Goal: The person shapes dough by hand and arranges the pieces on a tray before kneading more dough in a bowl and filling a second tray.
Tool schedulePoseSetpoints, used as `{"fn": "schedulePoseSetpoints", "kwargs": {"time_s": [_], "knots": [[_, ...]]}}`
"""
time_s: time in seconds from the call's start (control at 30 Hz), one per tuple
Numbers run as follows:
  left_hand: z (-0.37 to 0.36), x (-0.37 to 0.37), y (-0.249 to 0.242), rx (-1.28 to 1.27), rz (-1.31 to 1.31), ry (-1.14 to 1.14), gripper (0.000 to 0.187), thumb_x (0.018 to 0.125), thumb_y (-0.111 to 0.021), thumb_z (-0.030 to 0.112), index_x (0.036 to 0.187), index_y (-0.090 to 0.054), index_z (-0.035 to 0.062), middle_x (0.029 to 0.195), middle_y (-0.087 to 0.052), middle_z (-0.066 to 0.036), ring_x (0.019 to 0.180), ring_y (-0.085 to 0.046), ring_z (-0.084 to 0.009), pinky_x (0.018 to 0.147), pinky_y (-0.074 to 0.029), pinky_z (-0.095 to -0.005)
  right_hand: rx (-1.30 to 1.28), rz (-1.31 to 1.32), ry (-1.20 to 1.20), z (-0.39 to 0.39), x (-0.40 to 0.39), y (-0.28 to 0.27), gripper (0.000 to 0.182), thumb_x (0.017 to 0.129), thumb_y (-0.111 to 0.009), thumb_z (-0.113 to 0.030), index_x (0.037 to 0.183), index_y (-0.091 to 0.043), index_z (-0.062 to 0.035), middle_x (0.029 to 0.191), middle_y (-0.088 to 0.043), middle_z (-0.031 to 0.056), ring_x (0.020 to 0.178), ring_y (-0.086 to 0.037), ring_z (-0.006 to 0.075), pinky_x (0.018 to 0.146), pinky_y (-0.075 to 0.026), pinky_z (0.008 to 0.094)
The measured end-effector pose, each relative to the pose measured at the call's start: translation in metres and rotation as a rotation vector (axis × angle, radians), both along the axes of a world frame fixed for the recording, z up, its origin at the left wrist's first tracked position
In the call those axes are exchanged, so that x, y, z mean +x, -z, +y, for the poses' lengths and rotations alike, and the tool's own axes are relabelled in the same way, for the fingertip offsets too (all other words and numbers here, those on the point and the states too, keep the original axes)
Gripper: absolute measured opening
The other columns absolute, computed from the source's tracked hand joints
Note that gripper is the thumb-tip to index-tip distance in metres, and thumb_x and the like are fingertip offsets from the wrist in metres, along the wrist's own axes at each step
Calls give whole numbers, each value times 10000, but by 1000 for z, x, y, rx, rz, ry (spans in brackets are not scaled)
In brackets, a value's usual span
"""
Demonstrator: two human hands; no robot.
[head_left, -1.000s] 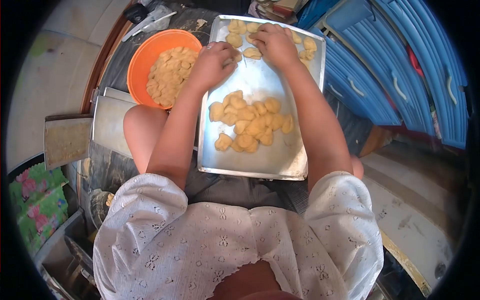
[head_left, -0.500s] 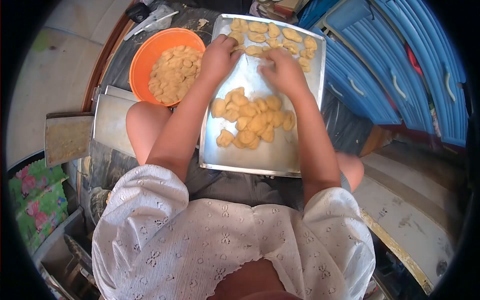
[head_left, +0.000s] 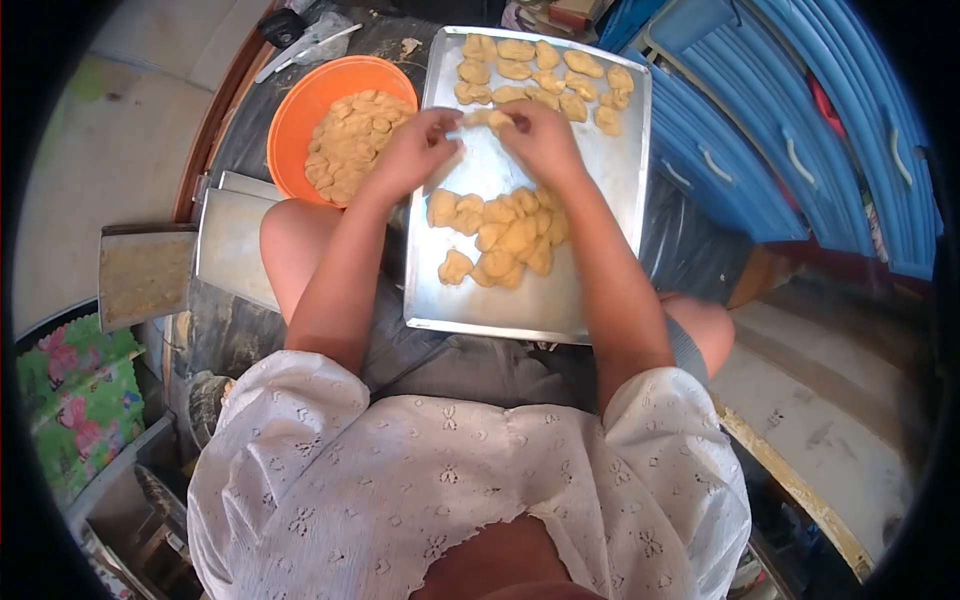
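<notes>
A metal baking tray (head_left: 500,313) lies across the lap. Shaped dough pieces (head_left: 515,70) are laid in rows at its far end, and a loose heap of dough pieces (head_left: 515,235) sits nearer the body. Between the fingertips of my right hand (head_left: 545,145) is a small piece of dough (head_left: 490,118), just below the lowest row. My left hand (head_left: 420,150) is over the tray's left edge, facing that piece, its thumb and fingers apart with nothing seen between them.
Left of the tray stands an orange bowl (head_left: 288,150) full of flattened dough pieces (head_left: 350,140). Blue louvred doors (head_left: 765,150) rise on the right. Metal sheets (head_left: 235,240) and a worn board (head_left: 148,275) lie at the left; a white-handled utensil (head_left: 305,52) lies behind the bowl.
Both hands have come back from the far rows toward the body. The dough piece in the right fingers now shows, and more of the lowest row is uncovered.
</notes>
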State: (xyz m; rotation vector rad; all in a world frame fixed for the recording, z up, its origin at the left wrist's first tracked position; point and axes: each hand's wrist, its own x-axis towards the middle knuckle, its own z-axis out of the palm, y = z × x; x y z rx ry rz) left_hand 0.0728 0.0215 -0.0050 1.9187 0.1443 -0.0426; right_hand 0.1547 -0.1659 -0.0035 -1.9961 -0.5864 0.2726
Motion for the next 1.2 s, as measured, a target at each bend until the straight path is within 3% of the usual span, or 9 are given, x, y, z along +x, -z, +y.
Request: {"fn": "schedulePoseSetpoints", "kwargs": {"time_s": [0.13, 0.27, 0.43, 0.57, 0.7, 0.83, 1.0, 1.07, 1.2], "knots": [[-6, 15, 3, 328, -238, 14, 360, 810, -668, 113, 1159, -604, 51, 1018, -585, -98, 871, -605, -201, 765, -498, -304, -53, -264, 45, 11, -3, -4, 248, 749, -646, -76, 994, -678, -47, 945, -624, 152, 882, -609, 294, 776, -489, 351], [-9, 16, 13, 540, -360, -5, 293, 797, -678, 143, 1074, -641, 53, 1017, -581, -120, 895, -615, -275, 774, -504, -334, 10, -146, 259, -1, -1, -9, 190, 741, -629, -42, 926, -674, -46, 874, -607, 136, 812, -599, 296, 731, -489, 379], [-36, 27, 1, 572, -372, -126, 218, 797, -689, 196, 915, -634, 22, 937, -580, -124, 835, -602, -296, 724, -494, -356, -200, -671, 65, 2, 2, 12, 233, 699, -695, -70, 932, -681, -57, 935, -624, 110, 886, -585, 292, 787, -465, 390], [-35, 34, 6, 553, -308, -126, 245, 794, -699, 227, 833, -603, 5, 873, -570, -122, 766, -587, -304, 677, -478, -381, -343, -564, 94, -24, -8, -16, 211, 731, -691, -157, 932, -684, -93, 960, -618, 102, 930, -584, 289, 815, -456, 368], [-30, 33, 7, 499, -215, -111, 243, 794, -701, 234, 868, -624, 16, 877, -579, -126, 804, -578, -308, 685, -474, -380, -401, -8, -196, -65, -23, -30, 206, 733, -697, -154, 926, -689, -83, 959, -625, 113, 921, -595, 280, 808, -466, 358], [-33, 38, 11, 639, -561, -92, 191, 794, -692, 221, 910, -662, 72, 902, -612, -70, 905, -561, -270, 759, -437, -380, -257, 221, -81, -75, -9, -27, 159, 746, -680, -88, 897, -684, -38, 867, -665, 124, 807, -638, 255, 738, -497, 316], [-45, 48, 11, 798, -555, 50, 170, 798, -674, 221, 931, -676, 116, 927, -629, -11, 956, -553, -236, 844, -377, -378, -52, -12, 152, -57, 6, -19, 204, 719, -690, -61, 922, -682, -36, 854, -671, 122, 797, -642, 259, 750, -502, 320], [-49, 52, 16, 810, -546, 49, 170, 806, -664, 219, 947, -679, 125, 922, -629, -14, 961, -550, -234, 854, -362, -378, -378, -262, -44, -62, 0, -20, 234, 700, -714, -107, 926, -687, -51, 907, -654, 139, 861, -627, 278, 790, -492, 350], [-53, 48, 12, 787, -517, 23, 157, 811, -657, 209, 940, -677, 123, 938, -622, -10, 960, -551, -229, 852, -363, -392, -343, 42, -191, -69, -3, -19, 263, 695, -716, -143, 944, -685, -66, 925, -640, 155, 890, -612, 299, 794, -484, 369]]}}
